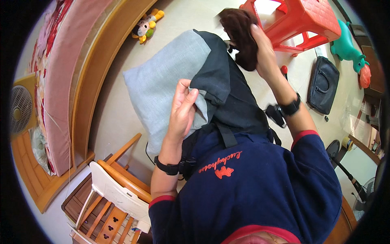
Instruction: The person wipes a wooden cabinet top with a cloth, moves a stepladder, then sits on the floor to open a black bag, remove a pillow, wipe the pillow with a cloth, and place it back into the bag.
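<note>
A light grey-blue fabric cushion (164,73) lies across my lap, partly over my dark trousers (240,100). My left hand (184,106) pinches a folded edge of grey cloth (201,106) between thumb and fingers, beside a dark fabric flap (213,76). Raised at the upper right, my right hand (263,48) grips a dark brown cloth (240,36), slightly blurred. What the cloth is part of, if anything, does not show. Both wrists wear black straps.
A red plastic stool (300,24) stands at the upper right, near a black bag (323,85) and a green toy animal (347,45). A plush toy (146,26) lies by the wooden bed frame (100,61). A white and wooden chair (118,192) is at lower left.
</note>
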Available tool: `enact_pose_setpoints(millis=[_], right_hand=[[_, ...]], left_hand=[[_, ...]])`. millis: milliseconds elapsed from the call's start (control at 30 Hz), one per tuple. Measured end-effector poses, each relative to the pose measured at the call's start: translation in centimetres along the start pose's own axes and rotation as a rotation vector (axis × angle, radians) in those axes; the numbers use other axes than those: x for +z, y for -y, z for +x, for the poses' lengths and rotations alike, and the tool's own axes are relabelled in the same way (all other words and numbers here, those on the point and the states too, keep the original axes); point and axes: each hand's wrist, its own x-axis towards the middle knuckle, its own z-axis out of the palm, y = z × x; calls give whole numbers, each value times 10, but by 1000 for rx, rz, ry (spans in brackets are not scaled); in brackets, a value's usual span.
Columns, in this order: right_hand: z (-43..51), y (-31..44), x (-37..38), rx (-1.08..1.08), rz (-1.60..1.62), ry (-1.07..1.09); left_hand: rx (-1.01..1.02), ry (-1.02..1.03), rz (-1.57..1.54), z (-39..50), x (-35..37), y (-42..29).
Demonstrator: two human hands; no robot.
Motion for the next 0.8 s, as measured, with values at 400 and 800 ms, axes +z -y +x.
enact_pose_setpoints(millis=[400, 800], right_hand=[[19, -44, 40, -216, -793, 246], [2, 16, -8, 246, 30, -178]], left_hand=[[-5, 37, 182, 10, 2, -23], [-102, 255, 783, 146, 31, -76]])
